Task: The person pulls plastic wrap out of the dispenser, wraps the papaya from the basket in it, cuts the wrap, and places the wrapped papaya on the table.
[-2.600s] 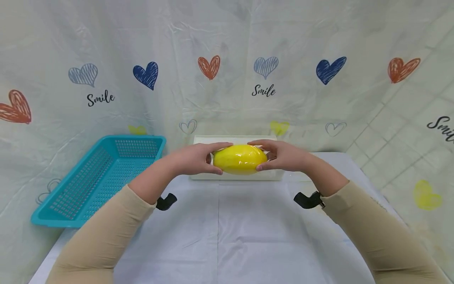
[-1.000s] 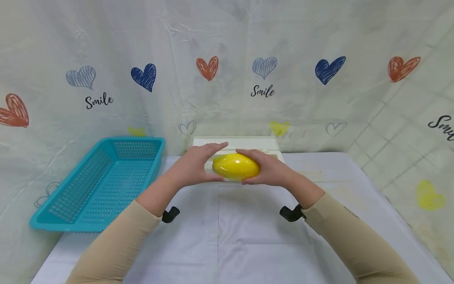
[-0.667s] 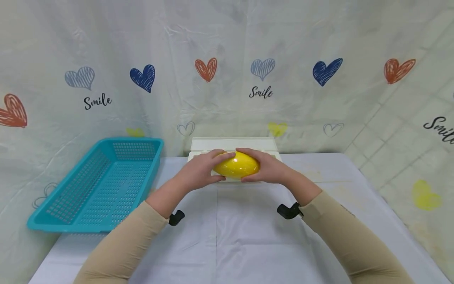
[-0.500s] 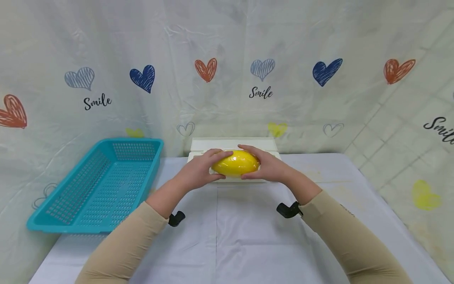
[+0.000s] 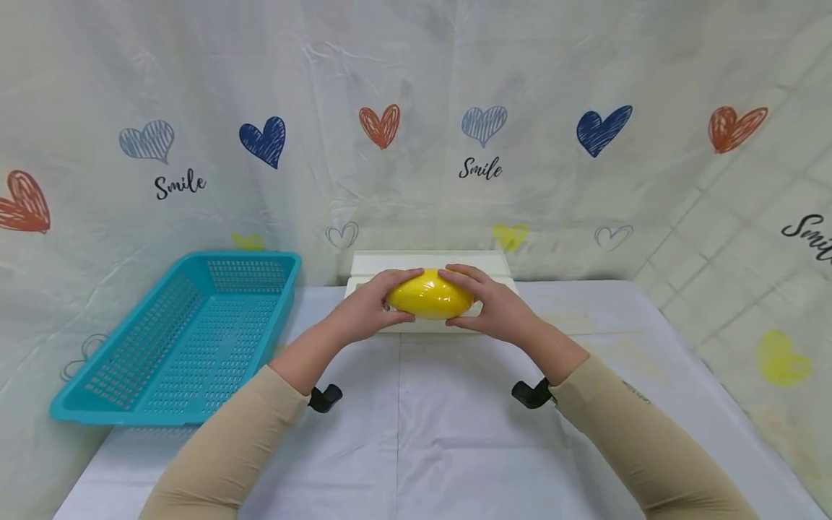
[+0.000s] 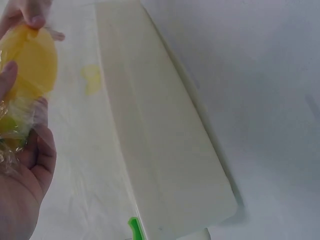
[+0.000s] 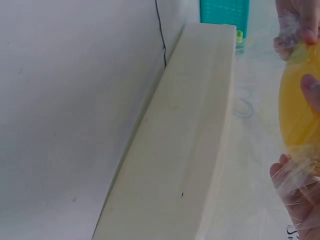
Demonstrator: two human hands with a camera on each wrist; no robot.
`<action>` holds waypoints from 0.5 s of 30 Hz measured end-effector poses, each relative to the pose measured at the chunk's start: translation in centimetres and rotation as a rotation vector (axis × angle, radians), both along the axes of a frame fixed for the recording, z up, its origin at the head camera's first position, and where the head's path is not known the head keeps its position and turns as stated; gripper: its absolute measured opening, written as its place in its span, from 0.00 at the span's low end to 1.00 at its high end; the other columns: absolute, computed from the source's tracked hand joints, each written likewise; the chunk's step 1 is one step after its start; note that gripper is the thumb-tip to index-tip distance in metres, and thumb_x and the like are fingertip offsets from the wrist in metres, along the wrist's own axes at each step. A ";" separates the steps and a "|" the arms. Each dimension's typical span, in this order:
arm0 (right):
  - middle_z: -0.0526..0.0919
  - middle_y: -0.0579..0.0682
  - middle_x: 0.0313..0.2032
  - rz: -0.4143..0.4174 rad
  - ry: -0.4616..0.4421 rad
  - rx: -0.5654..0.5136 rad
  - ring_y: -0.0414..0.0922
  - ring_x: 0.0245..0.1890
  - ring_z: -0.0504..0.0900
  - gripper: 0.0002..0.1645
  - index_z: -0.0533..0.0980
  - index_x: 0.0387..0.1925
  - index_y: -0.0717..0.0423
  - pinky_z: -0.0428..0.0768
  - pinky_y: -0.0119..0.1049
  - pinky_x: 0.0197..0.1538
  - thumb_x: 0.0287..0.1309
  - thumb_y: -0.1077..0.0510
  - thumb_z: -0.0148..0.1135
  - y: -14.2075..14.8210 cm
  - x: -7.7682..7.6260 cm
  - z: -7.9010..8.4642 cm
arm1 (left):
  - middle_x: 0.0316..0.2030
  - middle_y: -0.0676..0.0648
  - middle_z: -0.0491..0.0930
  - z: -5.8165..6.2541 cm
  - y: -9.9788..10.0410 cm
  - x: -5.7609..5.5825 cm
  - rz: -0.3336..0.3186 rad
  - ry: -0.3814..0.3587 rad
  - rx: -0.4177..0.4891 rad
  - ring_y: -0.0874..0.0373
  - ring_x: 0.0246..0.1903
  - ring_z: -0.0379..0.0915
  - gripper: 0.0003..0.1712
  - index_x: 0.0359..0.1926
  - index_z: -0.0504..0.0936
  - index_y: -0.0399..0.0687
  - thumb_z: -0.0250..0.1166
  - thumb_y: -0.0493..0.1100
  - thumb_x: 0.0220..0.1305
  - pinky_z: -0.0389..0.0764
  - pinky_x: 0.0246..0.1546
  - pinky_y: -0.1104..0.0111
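Note:
In the head view, a glossy yellow oval fruit lies level between my two hands. My left hand grips its left end, thumb below and fingers above. On the other end my right hand holds on, fingers bent over the top. Clear plastic film wraps the fruit and bunches at its green-tinged left end. Around the right end, more film hangs over the palm. Beneath and behind the fruit stands a long white box like a film dispenser, with a green tab at one end.
A turquoise perforated basket sits on the left of the table. White cloth covers the tabletop. A curtain printed with hearts hangs directly behind the box.
A second ago my left hand stood spread off the fruit while the right held it; the left has since closed on it. The fruit has risen slightly, and my right fingers have shifted over it.

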State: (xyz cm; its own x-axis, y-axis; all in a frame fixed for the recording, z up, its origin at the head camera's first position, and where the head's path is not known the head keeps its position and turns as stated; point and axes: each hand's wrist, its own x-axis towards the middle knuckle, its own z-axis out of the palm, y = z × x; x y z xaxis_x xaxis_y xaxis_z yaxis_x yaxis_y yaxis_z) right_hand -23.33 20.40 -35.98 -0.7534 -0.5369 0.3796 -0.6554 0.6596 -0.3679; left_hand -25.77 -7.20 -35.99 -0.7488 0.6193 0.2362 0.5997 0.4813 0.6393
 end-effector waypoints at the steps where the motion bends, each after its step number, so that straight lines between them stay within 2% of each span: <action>1: 0.63 0.48 0.71 0.005 -0.003 -0.015 0.52 0.55 0.78 0.49 0.64 0.72 0.42 0.82 0.44 0.50 0.50 0.54 0.78 0.0 -0.1 0.0 | 0.66 0.53 0.67 0.1 0.0 0.0 -0.005 -0.014 0.008 0.55 0.57 0.67 0.42 0.74 0.61 0.69 0.71 0.49 0.62 0.75 0.58 0.59; 4: 0.65 0.48 0.70 0.008 -0.022 -0.048 0.51 0.58 0.76 0.48 0.65 0.72 0.42 0.83 0.43 0.49 0.50 0.54 0.78 0.2 -0.3 0.2 | 0.66 0.53 0.67 0.3 -0.1 -0.1 0.001 -0.037 0.021 0.54 0.52 0.69 0.43 0.74 0.60 0.71 0.70 0.48 0.63 0.78 0.51 0.61; 7: 0.65 0.48 0.70 0.007 -0.052 -0.071 0.51 0.60 0.74 0.48 0.64 0.72 0.41 0.83 0.46 0.50 0.51 0.54 0.77 0.3 -0.5 0.5 | 0.65 0.52 0.68 0.7 -0.2 -0.3 0.010 -0.057 0.038 0.53 0.47 0.71 0.42 0.74 0.60 0.70 0.70 0.48 0.63 0.79 0.44 0.63; 10: 0.66 0.48 0.70 0.010 -0.077 -0.088 0.51 0.61 0.72 0.48 0.63 0.73 0.40 0.83 0.49 0.49 0.52 0.54 0.76 0.3 -0.8 1.0 | 0.63 0.51 0.70 1.1 -0.4 -0.5 0.020 -0.073 0.041 0.53 0.44 0.72 0.39 0.72 0.62 0.69 0.69 0.47 0.64 0.80 0.42 0.64; 15: 0.67 0.49 0.69 0.026 -0.095 -0.100 0.51 0.61 0.72 0.48 0.64 0.72 0.41 0.83 0.48 0.48 0.51 0.53 0.76 0.4 -1.2 1.9 | 0.62 0.51 0.70 2.0 -0.6 -0.7 0.034 -0.069 0.024 0.51 0.43 0.73 0.37 0.70 0.63 0.69 0.69 0.47 0.65 0.80 0.41 0.64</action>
